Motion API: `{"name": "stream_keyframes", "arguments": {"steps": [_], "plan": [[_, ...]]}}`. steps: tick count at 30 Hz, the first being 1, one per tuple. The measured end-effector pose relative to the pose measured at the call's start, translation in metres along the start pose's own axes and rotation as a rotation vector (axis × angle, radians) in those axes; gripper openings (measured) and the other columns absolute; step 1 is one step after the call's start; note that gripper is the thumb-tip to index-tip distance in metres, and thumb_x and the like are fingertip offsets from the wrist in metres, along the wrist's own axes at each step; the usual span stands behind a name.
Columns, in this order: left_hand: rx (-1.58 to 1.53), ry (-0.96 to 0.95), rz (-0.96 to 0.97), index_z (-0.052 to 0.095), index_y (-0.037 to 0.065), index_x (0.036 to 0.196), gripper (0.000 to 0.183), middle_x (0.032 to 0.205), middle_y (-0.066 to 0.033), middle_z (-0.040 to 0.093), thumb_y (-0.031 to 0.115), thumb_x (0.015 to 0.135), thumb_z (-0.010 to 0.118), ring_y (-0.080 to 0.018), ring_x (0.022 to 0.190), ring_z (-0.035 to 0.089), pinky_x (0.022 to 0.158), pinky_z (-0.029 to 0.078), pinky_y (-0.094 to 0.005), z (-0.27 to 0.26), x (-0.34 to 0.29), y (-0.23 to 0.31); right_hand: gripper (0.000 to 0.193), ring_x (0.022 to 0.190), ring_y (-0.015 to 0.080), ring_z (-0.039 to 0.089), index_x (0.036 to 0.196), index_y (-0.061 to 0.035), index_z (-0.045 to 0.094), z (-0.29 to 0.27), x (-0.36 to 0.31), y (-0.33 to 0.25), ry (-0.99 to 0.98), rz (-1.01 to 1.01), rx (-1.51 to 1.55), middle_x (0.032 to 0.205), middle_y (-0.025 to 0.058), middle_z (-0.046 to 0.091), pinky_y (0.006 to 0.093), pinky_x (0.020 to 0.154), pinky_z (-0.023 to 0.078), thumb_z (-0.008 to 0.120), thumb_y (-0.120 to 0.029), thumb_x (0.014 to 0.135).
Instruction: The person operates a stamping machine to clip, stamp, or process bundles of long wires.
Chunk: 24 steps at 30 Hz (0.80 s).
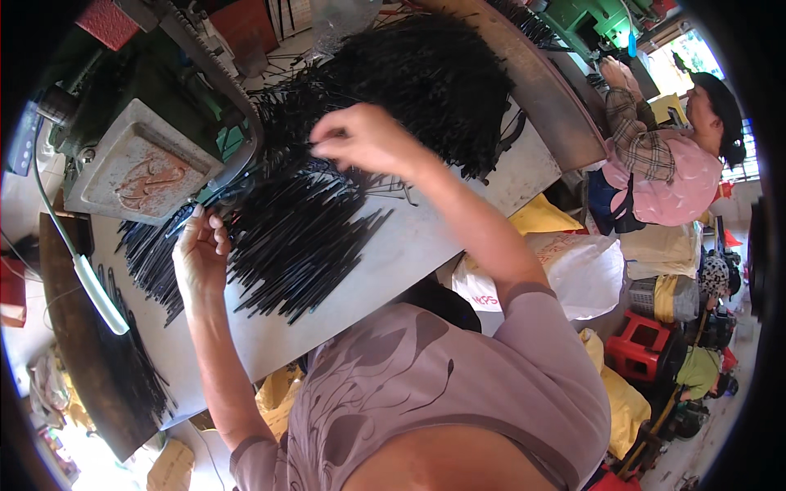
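My left hand (203,250) is raised at the head of a green machine (184,106), its thumb and fingers pinched together. A thin bluish sliver shows beside its fingertips; what they grip I cannot make out. Below and right of it lies a spread bundle of thin black rods (303,245) on the pale worktop (344,290). Over the rods' far end, beside a large black heap of similar pieces (426,82), my right hand (368,143) hangs with curled fingers, slightly blurred. Whatever is between those fingers is too small to tell.
A white lamp (100,295) juts in at the left, above more black rods (135,352). A wooden board (548,98) edges the table's far right. Beyond sit a person in pink (655,176), a white sack (573,274) and a red stool (643,344).
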State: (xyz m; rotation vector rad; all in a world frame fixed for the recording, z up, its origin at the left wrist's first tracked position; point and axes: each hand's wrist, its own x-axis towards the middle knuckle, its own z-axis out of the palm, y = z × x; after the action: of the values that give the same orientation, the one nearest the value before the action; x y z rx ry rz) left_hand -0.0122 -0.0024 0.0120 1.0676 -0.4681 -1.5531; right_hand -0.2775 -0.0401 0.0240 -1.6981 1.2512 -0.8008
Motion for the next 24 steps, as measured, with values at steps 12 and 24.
{"name": "stream_keyframes", "arguments": {"steps": [12,24], "plan": [[0.009,-0.164,-0.096,0.052,0.004,0.078,0.009,0.070,-0.0030,0.053,0.012,0.073,0.055,-0.0071,0.055,0.044,0.042,0.032,-0.0172,-0.017,-0.004,-0.009,0.010,0.077,0.0191,0.054,0.079,-0.0066,0.057,-0.028,-0.026,0.011,0.220,-0.494,-0.954,0.082,0.0030,0.052,0.0301,0.060,0.047,0.059,-0.004,0.069],[0.261,0.028,0.043,0.057,0.006,0.092,0.017,0.062,-0.0039,0.055,0.004,0.075,0.056,-0.0033,0.041,0.038,0.036,0.028,-0.0144,0.002,-0.023,-0.011,0.020,0.050,0.0102,0.048,0.089,0.0017,0.058,0.096,0.028,-0.005,-0.142,-0.193,0.244,0.063,0.0019,0.055,0.0233,0.048,0.039,0.057,-0.015,0.078]]}}
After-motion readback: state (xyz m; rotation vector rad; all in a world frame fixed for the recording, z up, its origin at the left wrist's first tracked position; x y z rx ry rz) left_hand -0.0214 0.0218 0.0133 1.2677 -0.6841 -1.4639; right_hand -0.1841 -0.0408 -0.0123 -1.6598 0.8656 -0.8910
